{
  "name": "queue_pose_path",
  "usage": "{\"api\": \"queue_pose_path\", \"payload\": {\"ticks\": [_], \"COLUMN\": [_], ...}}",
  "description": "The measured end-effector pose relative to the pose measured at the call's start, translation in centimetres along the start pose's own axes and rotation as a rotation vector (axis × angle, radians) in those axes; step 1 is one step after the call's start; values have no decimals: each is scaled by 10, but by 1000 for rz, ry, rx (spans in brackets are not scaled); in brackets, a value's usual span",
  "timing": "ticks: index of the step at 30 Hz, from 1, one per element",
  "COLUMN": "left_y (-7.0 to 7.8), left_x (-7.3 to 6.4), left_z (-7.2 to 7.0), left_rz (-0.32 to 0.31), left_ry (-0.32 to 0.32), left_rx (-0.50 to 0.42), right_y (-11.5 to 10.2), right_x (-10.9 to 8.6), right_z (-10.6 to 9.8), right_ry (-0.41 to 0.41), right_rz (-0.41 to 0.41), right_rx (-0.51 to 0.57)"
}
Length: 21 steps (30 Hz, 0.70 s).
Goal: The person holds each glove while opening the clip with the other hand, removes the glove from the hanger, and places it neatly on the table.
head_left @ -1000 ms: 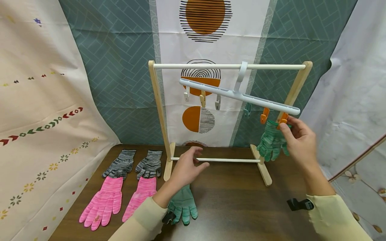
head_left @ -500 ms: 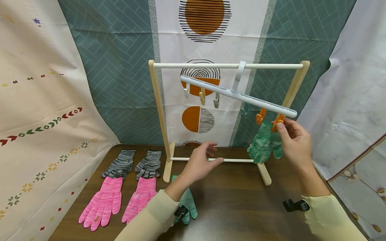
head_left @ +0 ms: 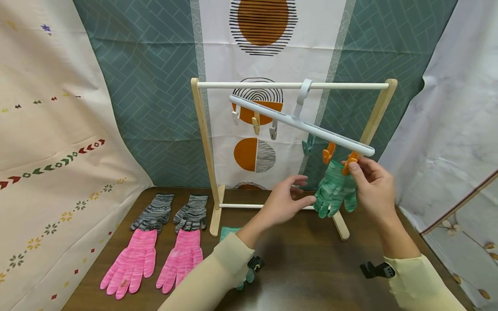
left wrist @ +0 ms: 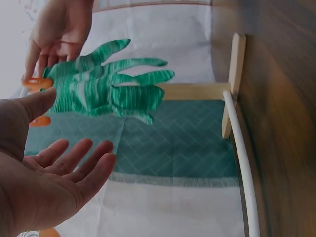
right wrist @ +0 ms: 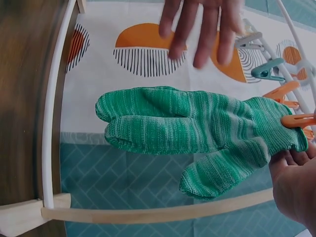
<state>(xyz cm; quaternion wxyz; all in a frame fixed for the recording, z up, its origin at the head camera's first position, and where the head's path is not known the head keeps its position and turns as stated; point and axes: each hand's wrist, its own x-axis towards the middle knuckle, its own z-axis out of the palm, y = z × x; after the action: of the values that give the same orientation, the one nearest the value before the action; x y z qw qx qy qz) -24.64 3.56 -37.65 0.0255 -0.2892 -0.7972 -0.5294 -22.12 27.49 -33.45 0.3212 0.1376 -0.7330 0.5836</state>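
My right hand (head_left: 374, 192) pinches the outer orange clip (head_left: 351, 162) at the low right end of a pale blue hanger (head_left: 330, 136). A green striped knit glove (head_left: 333, 190) hangs fingers-down by its cuff at that clip. The second orange clip (head_left: 328, 153) hangs beside the cuff. My left hand (head_left: 285, 199) reaches in from the left, fingers spread and holding nothing, its thumb tip overlapping the glove's edge in the head view. In the left wrist view the glove (left wrist: 98, 89) lies just beyond this hand's open fingers.
The hanger hooks over the top bar (head_left: 249, 85) of a wooden rack and tilts down rightward. Teal (head_left: 308, 144), grey (head_left: 273, 129), yellow (head_left: 255, 123) and white clips (head_left: 236, 115) hang along it. Pink gloves (head_left: 132, 259), grey gloves (head_left: 153, 211) and another green glove (head_left: 229, 232) lie on the table.
My left hand has moved right and up toward the hanging glove. The right hand, clip and glove have shifted left and slightly down, tilting the hanger further.
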Motion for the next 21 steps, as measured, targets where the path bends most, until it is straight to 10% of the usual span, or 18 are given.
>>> {"api": "queue_pose_path", "payload": {"ticks": [21], "left_y": [17], "left_x": [35], "left_z": [23], "left_rz": [48], "left_ry": [-35], "left_rx": [-244], "right_y": [-11], "right_x": [-12], "right_z": [9], "right_ry": [-15], "right_rz": [27], "right_rx": [-24]}}
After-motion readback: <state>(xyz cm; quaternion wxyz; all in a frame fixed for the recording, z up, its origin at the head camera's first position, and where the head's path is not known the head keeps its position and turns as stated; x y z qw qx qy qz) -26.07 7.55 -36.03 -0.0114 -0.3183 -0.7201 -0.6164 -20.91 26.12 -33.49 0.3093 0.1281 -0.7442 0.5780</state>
